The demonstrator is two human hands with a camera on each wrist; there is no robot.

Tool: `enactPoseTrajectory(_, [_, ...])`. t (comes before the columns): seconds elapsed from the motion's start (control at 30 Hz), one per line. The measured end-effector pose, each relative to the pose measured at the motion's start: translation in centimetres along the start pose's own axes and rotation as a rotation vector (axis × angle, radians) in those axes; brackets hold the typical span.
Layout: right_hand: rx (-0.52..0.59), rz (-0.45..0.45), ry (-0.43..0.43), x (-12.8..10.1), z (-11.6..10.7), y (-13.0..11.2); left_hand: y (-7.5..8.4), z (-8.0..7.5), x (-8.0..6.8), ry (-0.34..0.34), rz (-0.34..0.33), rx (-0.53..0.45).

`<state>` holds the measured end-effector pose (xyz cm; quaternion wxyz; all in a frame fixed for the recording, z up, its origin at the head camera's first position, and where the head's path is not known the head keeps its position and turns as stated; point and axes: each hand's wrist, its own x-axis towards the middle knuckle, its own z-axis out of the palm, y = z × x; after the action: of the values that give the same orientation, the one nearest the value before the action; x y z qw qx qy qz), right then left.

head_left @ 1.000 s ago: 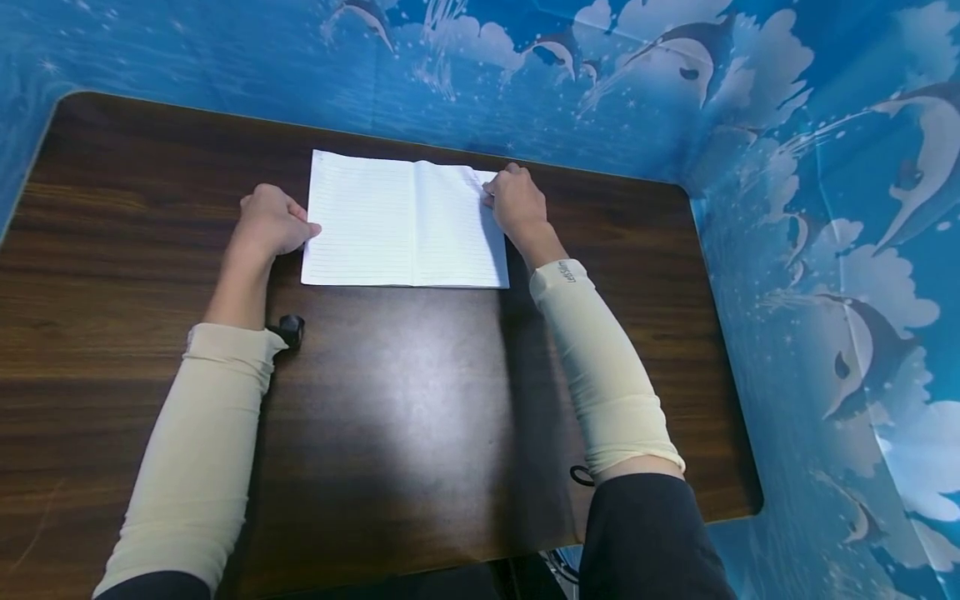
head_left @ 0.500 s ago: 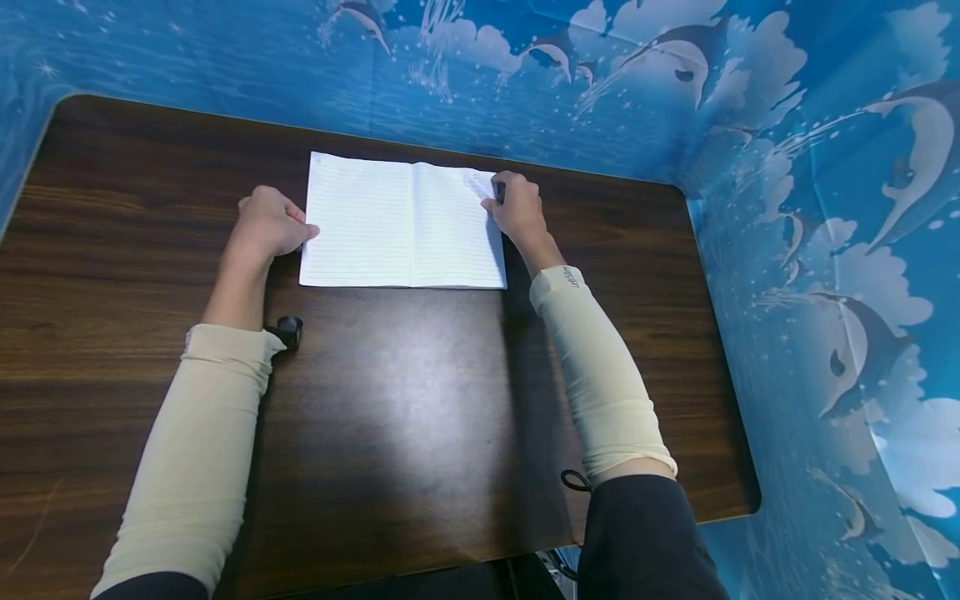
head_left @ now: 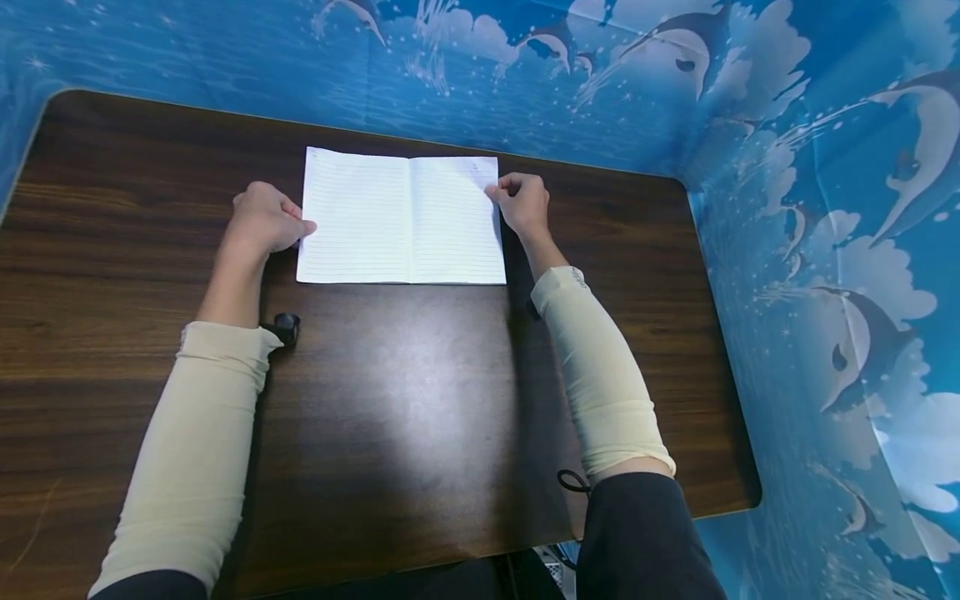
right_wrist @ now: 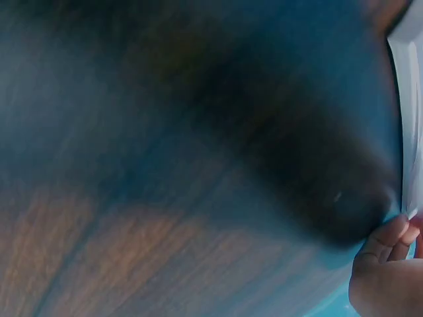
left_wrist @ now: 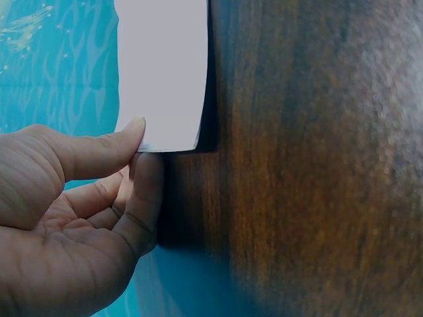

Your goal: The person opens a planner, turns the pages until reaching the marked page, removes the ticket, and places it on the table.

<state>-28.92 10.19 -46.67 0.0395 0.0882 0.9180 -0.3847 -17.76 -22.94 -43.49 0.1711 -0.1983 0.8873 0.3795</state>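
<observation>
An open notebook with ruled white pages lies near the back of the dark wooden table, its centre fold running front to back. My left hand pinches its left edge, thumb on top of the page and fingers beneath, as the left wrist view shows on the notebook. At the right edge, toward the upper corner, my right hand pinches the pages between thumb and fingers. In the right wrist view, only part of that hand and a strip of the notebook show at the frame's side.
The brown wood-grain table extends around the notebook on every side. Behind and to the right hangs a blue curtain printed with dolphins. A black wrist device sits at the left sleeve, and a black loop lies by the right forearm.
The right hand's fingers have shifted from over the right page to its outer edge, and that page now lies flatter, its upper right corner uncovered. The left hand has kept its hold.
</observation>
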Motion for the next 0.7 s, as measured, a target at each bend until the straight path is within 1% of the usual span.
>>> enactPoseTrajectory(0.53, [0.216, 0.120, -0.085, 0.1, -1.8, -0.7, 0.2, 0.2, -0.1, 0.002, -0.004, -0.009])
enactPoseTrajectory(0.7, [0.310, 0.121, -0.107, -0.1, -2.2, -1.8, 0.0, 0.1, -0.1, 0.001, -0.009, -0.017])
